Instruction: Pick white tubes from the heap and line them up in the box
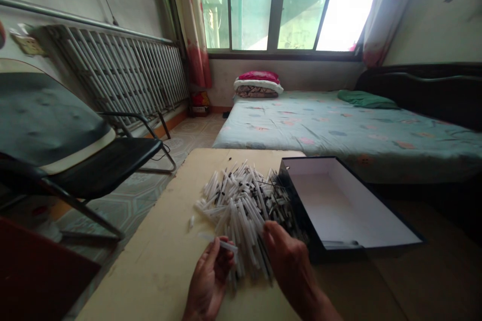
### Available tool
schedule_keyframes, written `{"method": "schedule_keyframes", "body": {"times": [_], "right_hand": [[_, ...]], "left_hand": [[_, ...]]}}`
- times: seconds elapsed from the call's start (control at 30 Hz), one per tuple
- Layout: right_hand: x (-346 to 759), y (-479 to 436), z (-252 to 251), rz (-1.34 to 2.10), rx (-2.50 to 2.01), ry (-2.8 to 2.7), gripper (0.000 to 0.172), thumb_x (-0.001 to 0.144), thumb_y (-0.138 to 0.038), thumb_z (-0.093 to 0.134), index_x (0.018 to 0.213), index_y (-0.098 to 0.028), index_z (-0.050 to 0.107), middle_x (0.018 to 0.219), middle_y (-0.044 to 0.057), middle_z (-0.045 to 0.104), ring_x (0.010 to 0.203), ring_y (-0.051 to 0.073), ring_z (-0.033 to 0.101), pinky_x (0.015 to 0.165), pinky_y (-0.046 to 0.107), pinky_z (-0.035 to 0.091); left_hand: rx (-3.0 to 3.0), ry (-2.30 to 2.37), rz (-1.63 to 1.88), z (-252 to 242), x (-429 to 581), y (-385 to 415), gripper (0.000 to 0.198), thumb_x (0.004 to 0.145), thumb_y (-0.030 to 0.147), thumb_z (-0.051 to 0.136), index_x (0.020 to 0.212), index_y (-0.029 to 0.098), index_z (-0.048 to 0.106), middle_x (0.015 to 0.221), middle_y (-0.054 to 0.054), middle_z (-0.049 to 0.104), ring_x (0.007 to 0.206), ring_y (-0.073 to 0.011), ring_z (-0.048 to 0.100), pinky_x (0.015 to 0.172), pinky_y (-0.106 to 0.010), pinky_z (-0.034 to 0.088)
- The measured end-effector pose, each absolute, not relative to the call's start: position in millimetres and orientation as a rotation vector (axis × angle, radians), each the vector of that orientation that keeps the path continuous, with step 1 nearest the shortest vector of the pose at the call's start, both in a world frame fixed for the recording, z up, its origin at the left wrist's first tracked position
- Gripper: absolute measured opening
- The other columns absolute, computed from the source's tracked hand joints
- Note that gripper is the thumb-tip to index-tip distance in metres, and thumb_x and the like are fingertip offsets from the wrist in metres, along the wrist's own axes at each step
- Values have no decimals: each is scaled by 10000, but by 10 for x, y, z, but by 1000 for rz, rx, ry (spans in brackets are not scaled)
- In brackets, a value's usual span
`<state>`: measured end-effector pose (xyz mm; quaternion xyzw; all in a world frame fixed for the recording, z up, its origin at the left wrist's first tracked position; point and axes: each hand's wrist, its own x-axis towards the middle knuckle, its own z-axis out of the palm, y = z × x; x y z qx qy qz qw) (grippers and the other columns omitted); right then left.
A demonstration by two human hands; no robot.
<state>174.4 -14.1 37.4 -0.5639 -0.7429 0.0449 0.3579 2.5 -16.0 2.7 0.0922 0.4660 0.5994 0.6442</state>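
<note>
My left hand [213, 271] is closed around a translucent white pen barrel [228, 246], which it holds just in front of a heap on the table. That heap of pen parts [243, 210] has many white barrels, with small black pieces and thin dark sticks among them. My right hand [288, 251] is at the heap's right front side, its fingers pinched together by the white barrels. What lies between those fingertips is hidden. One short white piece [192, 222] lies apart, left of the heap.
A shallow open box [346, 200] with a white inside and dark outer walls stands right of the heap, a pen-like piece along its near wall. The pale table [150, 261] is bordered by a bed [286, 120] beyond and a black chair [109, 165] at left.
</note>
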Motion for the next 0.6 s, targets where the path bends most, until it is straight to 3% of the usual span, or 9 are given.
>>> {"method": "schedule_keyframes", "body": {"times": [0.13, 0.3, 0.53, 0.6], "right_hand": [[1608, -411, 295, 400, -1332, -1956, 224, 932, -223, 369, 796, -209, 546, 664, 3, 583, 592, 125, 579, 567, 195, 385], [1510, -486, 161, 442, -1300, -1833, 199, 914, -245, 408, 790, -214, 560, 661, 0, 580, 598, 130, 578, 573, 202, 390], [1519, -443, 441, 530, -1177, -1367, 122, 867, -291, 527, 814, -202, 593, 773, 15, 566, 693, 134, 564, 635, 208, 452], [1510, -457, 491, 568, -1199, -1201, 140, 874, -328, 518, 849, -202, 574, 703, -9, 540, 616, 119, 541, 581, 201, 449]], "left_hand": [[189, 1040, 1386, 63, 25, -147, 83, 840, 112, 528, 834, 103, 611, 669, -49, 672, 513, -93, 613, 491, -200, 517], [204, 1046, 1392, 72, 37, -163, 100, 846, 95, 516, 851, 98, 615, 672, -57, 681, 526, -98, 627, 494, -199, 526], [97, 1042, 1354, 101, 68, -215, 81, 830, 84, 545, 845, 96, 623, 703, -64, 704, 557, -107, 655, 507, -196, 542], [29, 1047, 1353, 123, 84, -225, 81, 827, 69, 545, 841, 97, 620, 700, -67, 712, 564, -114, 666, 504, -198, 547]]}}
